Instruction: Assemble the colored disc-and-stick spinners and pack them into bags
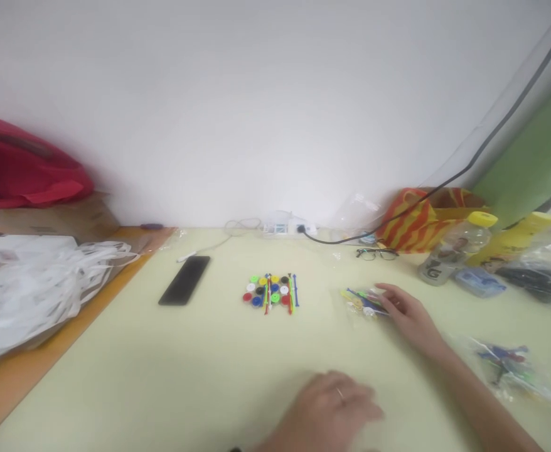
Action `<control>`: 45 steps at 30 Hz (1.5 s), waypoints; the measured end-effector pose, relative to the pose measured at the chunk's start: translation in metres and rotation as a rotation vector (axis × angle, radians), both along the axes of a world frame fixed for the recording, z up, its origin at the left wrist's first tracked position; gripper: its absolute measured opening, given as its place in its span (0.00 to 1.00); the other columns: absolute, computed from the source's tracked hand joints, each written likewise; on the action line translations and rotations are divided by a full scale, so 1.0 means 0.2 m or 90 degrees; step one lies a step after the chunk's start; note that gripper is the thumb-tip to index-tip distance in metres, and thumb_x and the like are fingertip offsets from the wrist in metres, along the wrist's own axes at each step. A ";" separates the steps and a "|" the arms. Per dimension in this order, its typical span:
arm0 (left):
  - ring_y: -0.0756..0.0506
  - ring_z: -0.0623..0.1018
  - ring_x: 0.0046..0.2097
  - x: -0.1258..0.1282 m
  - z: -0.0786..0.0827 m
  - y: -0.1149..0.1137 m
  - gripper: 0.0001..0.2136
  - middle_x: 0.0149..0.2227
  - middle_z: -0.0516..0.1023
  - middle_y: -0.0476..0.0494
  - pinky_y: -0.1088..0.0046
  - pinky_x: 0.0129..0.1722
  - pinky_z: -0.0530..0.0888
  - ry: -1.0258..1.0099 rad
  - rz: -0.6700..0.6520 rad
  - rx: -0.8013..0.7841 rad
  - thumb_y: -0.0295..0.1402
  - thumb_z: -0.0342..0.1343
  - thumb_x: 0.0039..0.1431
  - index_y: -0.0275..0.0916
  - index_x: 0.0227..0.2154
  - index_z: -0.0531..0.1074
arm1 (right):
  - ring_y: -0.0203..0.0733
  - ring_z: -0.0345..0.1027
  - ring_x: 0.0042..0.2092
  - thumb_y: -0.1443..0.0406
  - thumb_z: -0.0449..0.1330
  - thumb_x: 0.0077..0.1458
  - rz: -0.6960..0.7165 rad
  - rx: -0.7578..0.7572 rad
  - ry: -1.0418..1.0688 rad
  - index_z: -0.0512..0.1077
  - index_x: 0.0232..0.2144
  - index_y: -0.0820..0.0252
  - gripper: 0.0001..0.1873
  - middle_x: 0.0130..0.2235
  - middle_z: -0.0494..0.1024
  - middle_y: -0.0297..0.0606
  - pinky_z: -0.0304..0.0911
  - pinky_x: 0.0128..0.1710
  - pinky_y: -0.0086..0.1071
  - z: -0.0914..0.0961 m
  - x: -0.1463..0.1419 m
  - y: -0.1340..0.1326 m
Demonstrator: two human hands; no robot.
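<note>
**Right hand [405, 316] at a clear packet [361, 303] of coloured plastic sticks and discs**

In the head view, the packet lies on the pale yellow-green tabletop [162, 376], right of centre. Its film is transparent, thin and crinkled, spreading a little past the contents and catching faint light. Inside, slim sticks in blue, yellow and green lie bunched at slants, overlapping one another, with a yellow disc and a whitish one among them. The finer detail is soft.

The right hand reaches in from the right, its fingertips at the packet's right edge. The forefinger stretches out along the top, apart from the digit below it; whether they pinch the film, I cannot tell.

The left hand [332, 405], wearing a ring [340, 395], is blurred in the foreground, nearer the viewer than the packet. Its fingers are loosely bent and close together; I cannot tell whether anything sits beneath them.

Left of the packet, well apart from both hands, loose discs [275, 288] in red, blue, green, yellow, white and black lie beside upright-running loose sticks [291, 294]. A second packet [506, 364] of coloured pieces lies beyond the right forearm, near the right edge.
</note>
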State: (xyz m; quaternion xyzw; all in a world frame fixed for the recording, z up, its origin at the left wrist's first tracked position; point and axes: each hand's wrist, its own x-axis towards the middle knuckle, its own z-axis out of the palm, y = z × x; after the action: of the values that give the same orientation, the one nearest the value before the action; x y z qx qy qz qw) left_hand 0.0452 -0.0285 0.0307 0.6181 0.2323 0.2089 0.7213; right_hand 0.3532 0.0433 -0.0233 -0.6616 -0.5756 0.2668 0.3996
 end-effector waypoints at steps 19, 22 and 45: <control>0.38 0.79 0.49 -0.12 0.17 0.65 0.14 0.51 0.79 0.40 0.59 0.51 0.75 0.252 0.304 0.532 0.40 0.59 0.64 0.42 0.49 0.76 | 0.46 0.76 0.40 0.64 0.56 0.64 0.283 0.127 -0.275 0.75 0.49 0.53 0.13 0.38 0.82 0.37 0.69 0.42 0.38 0.77 -0.34 0.11; 0.37 0.79 0.51 -0.08 0.31 0.82 0.23 0.55 0.78 0.38 0.62 0.48 0.76 0.242 0.164 0.496 0.44 0.64 0.60 0.44 0.56 0.74 | 0.45 0.76 0.38 0.64 0.58 0.62 0.318 0.119 -0.246 0.77 0.47 0.53 0.13 0.37 0.82 0.36 0.69 0.40 0.37 0.81 -0.36 0.17; 0.46 0.80 0.36 0.13 0.12 1.02 0.17 0.32 0.81 0.43 0.70 0.38 0.74 0.005 0.185 0.276 0.44 0.71 0.53 0.35 0.30 0.74 | 0.43 0.70 0.37 0.50 0.59 0.63 0.417 -0.007 -0.222 0.76 0.33 0.58 0.18 0.34 0.79 0.37 0.64 0.36 0.33 0.68 -0.18 0.34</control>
State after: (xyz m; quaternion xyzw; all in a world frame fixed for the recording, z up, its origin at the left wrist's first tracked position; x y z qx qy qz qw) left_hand 0.0710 0.1755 0.0553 0.7192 0.2712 0.3526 0.5338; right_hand 0.3178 0.1118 0.1122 -0.4800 -0.8150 0.2668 0.1852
